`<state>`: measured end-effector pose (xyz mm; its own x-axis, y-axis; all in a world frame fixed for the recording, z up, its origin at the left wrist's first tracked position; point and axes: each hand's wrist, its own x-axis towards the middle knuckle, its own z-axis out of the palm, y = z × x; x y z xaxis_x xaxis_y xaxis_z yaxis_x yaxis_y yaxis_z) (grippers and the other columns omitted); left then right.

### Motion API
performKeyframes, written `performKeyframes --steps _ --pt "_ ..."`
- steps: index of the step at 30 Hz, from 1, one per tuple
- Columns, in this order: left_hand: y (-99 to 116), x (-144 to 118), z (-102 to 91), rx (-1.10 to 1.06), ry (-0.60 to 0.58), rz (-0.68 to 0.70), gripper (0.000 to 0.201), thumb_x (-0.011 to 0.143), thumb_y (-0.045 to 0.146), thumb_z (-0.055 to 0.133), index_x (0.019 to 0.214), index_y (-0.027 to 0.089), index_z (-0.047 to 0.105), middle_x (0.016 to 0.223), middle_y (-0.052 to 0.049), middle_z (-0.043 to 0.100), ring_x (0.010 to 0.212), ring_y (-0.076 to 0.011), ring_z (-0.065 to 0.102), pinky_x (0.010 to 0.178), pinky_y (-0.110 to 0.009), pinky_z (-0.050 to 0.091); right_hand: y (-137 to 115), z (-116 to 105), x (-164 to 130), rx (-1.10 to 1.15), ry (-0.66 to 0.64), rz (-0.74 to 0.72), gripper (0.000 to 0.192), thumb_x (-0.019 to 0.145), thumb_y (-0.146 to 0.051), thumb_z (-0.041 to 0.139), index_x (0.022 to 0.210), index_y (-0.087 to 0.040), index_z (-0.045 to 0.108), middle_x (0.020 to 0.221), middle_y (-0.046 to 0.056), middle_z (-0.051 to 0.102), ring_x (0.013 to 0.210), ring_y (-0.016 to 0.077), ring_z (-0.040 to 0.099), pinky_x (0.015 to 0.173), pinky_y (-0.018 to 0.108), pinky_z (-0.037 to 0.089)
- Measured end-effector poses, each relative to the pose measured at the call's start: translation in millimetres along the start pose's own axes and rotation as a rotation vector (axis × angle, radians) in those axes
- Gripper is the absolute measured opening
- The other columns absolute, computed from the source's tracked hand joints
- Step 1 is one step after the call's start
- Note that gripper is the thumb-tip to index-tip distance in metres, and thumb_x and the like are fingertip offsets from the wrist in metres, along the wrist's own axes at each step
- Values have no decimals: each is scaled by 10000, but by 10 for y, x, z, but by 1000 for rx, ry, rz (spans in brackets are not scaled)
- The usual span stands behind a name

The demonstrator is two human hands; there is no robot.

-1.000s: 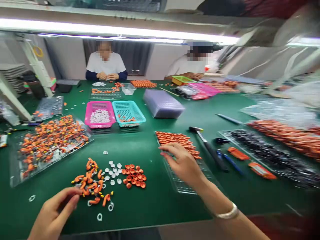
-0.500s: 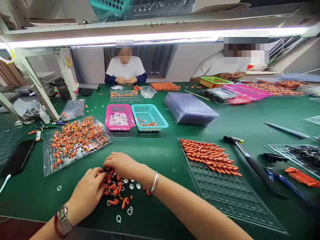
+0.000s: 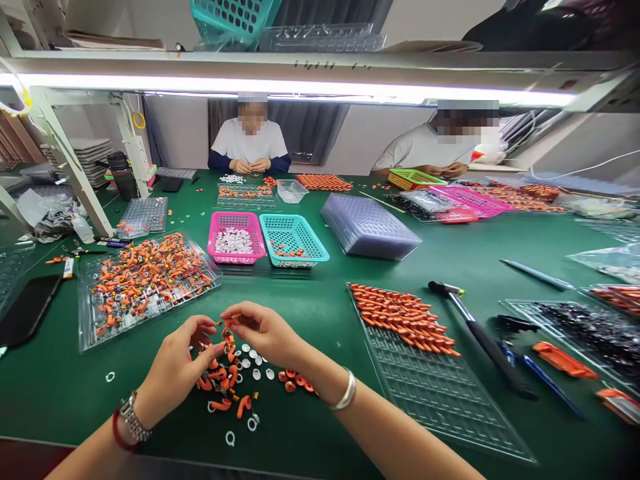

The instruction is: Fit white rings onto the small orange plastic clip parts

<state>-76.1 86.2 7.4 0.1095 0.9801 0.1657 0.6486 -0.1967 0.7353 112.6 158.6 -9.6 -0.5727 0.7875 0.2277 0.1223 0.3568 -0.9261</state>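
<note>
My right hand (image 3: 267,333) pinches a small orange curved plastic part (image 3: 228,333) with a bit of yellow on it, just above the table. My left hand (image 3: 180,353) is close on the left, thumb and fingers apart around the edge of the same spot. Beneath both hands lies a loose pile of orange hooked parts (image 3: 221,380). White round discs (image 3: 257,374) lie to the right of the pile, and small orange round pieces (image 3: 290,381) sit partly under my right wrist. White rings (image 3: 230,438) are scattered on the near side.
A clear tray heaped with orange parts (image 3: 150,280) stands left. Pink (image 3: 213,250) and turquoise (image 3: 320,257) baskets and stacked clear trays (image 3: 370,227) are beyond. Rightward are a tray with orange pieces in rows (image 3: 450,400) and a hammer (image 3: 480,333). Two people sit opposite.
My hands have risen slightly from the pile and drawn apart. The small orange part now shows in my right fingers. My right wrist has shifted right, uncovering more discs and orange round pieces.
</note>
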Motion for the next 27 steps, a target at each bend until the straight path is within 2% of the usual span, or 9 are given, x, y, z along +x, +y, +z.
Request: performKeyframes --steps 3,5,8,12,16,20,22,25,27 --pt "41 12 83 -91 -1 -17 413 859 317 649 1233 198 522 1060 -62 727 863 -197 709 785 -308 579 -57 62 -94 130 32 22 156 875 -206 600 1020 -175 649 894 57 710 842 202 685 753 329 543" --pt "79 7 109 -124 -11 -21 353 872 293 619 1208 199 563 1033 -54 740 853 -195 712 780 -296 571 -98 95 -147 202 50 39 165 869 -269 616 1003 -176 644 875 58 708 831 204 678 749 335 539" --pt "153 -43 99 -150 -41 -26 185 905 296 569 1037 208 664 934 -27 754 817 -190 709 747 -274 557 -173 120 -251 284 95 62 192 865 -330 633 993 -186 628 877 53 692 830 198 666 761 336 532" --pt "175 -215 45 -147 -97 -48 158 898 313 591 967 219 698 801 1 738 700 -178 682 637 -252 536 -296 130 -497 430 168 118 209 872 -374 674 991 -210 625 865 18 651 818 161 632 764 291 516" --pt "43 -437 -30 5 -111 -70 151 881 292 596 959 244 716 858 -18 723 786 -212 671 745 -313 530 -364 193 -799 611 192 177 207 862 -379 721 974 -224 641 850 0 642 820 138 619 768 247 510" --pt "-4 -625 -51 83 56 -123 244 834 313 636 1059 266 718 1026 -64 667 966 -279 633 865 -404 498 -341 339 -1016 541 257 145 101 879 -252 698 961 -237 641 853 1 656 804 139 629 754 237 524" --pt "63 -695 -1 -97 53 -189 213 858 376 635 1020 259 710 1007 -60 663 940 -262 634 829 -368 508 -328 408 -1077 400 299 53 125 881 -150 661 957 -247 637 873 5 669 809 146 639 763 245 532" --pt "200 -743 134 -613 -155 -343 235 869 459 648 941 239 690 827 -15 671 761 -182 637 694 -262 519 -329 462 -1129 160 320 -176 275 870 -20 587 1011 -255 621 928 31 693 864 174 660 788 281 547" --pt "259 -735 224 -856 -200 -419 247 825 456 716 874 216 690 747 8 660 678 -136 606 647 -214 500 -343 462 -1154 41 300 -312 357 848 35 558 1061 -247 607 959 58 703 878 192 664 795 311 558"
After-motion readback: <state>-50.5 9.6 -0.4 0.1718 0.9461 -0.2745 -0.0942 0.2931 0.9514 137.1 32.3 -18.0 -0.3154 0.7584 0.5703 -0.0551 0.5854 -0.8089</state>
